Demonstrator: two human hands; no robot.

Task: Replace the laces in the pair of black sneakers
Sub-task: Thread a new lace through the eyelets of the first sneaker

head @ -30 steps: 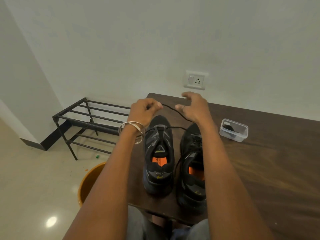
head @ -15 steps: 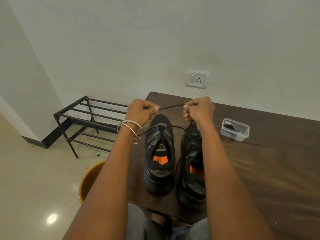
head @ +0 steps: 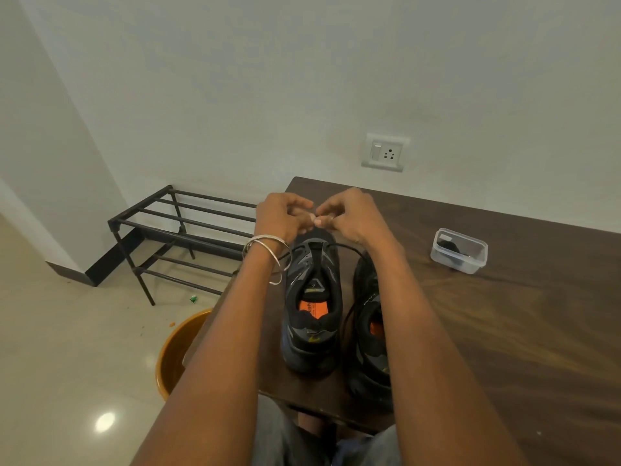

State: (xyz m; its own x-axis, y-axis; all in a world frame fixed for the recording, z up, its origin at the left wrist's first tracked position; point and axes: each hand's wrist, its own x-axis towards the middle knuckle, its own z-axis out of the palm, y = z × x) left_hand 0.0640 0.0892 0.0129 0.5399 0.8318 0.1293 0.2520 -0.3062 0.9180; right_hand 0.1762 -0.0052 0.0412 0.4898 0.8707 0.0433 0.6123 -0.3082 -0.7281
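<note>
Two black sneakers with orange insoles stand side by side on the dark wooden table point(head: 504, 331), heels toward me: the left sneaker point(head: 312, 304) and the right sneaker point(head: 369, 331), partly hidden by my right forearm. A thin black lace point(head: 349, 247) runs across the left sneaker's toe end and rises to both hands. My left hand point(head: 280, 215) and my right hand point(head: 349, 213) meet above the toes, fingertips touching, each pinching the lace. Silver bangles circle my left wrist.
A clear plastic box point(head: 458, 251) holding something black sits on the table to the right. On the floor at left stand a black metal rack point(head: 181, 237) and an orange bucket point(head: 174, 354) beside the table edge. A wall socket point(head: 384, 152) is behind.
My hands, apart with the lace stretched between them half a second ago, have come together above the left sneaker's toe. A second ago my right hand was more open.
</note>
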